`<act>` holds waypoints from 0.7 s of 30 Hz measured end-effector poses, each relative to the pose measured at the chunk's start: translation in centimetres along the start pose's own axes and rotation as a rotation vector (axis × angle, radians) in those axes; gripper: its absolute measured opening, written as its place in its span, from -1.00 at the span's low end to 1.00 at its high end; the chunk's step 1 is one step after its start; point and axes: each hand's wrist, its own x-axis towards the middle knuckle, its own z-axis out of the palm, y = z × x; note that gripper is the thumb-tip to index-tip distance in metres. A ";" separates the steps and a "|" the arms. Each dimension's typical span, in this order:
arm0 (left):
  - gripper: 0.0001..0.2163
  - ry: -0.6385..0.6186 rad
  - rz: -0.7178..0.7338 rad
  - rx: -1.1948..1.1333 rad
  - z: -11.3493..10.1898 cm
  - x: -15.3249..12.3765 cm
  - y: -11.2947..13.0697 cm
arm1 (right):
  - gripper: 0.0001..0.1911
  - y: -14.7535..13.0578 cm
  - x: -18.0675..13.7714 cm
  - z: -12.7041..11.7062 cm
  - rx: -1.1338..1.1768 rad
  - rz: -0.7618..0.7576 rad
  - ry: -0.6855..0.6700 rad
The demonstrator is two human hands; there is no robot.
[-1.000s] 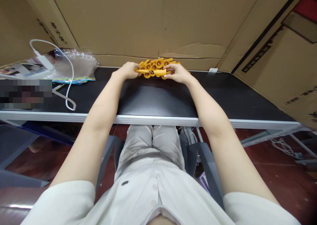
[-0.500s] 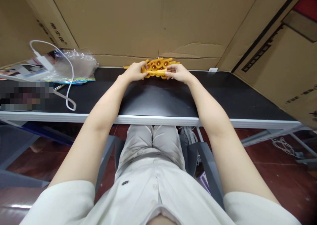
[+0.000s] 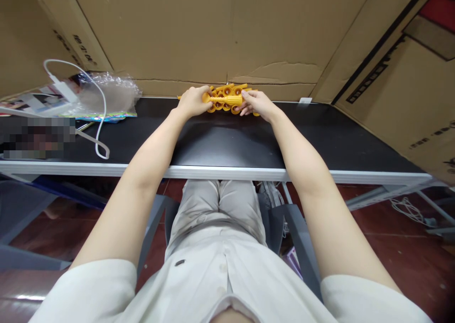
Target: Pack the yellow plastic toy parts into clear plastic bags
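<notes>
While both hands pinch it, ribbed yellow plastic peg lying level, left hand and right hand fingers closed on its ends, matching yellow pile just behind the fingers, matte black desk beneath.

counter: black top, pale front edge
far middle: yellow pieces in a heap
left end: plastic bag, white cable, papers

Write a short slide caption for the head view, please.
Left hand and right hand hold a yellow plastic piece over a black table.

Two hands, one black table, one white cable, one plastic bag, yellow pieces too bunched to count.
</notes>
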 end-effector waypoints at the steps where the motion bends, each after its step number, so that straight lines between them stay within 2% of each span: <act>1: -0.51 0.006 0.002 0.000 0.1 0.1 -0.1 | -0.52 -0.1 -0.1 -0.1 0.010 -0.001 -0.011; 8: -0.53 0.032 0.061 -0.003 0.3 0.4 -0.4 | -0.57 -0.1 0.0 -0.8 0.064 -0.041 -0.060; 12: -0.53 0.046 0.069 0.013 0.5 0.4 0.0 | -0.26 0.0 0.5 0.0 0.023 0.045 -0.017; 15: -0.51 0.036 0.066 0.010 0.8 0.5 0.0 | -0.15 0.1 0.6 0.4 -0.002 0.109 -0.014; 19: -0.51 0.043 0.074 -0.015 1.2 0.8 -0.6 | -0.14 -0.4 0.1 0.1 0.000 0.208 -0.084; 21: -0.51 0.045 0.068 -0.017 1.3 0.9 -0.8 | -0.25 -0.9 -0.5 -0.2 0.033 0.239 -0.128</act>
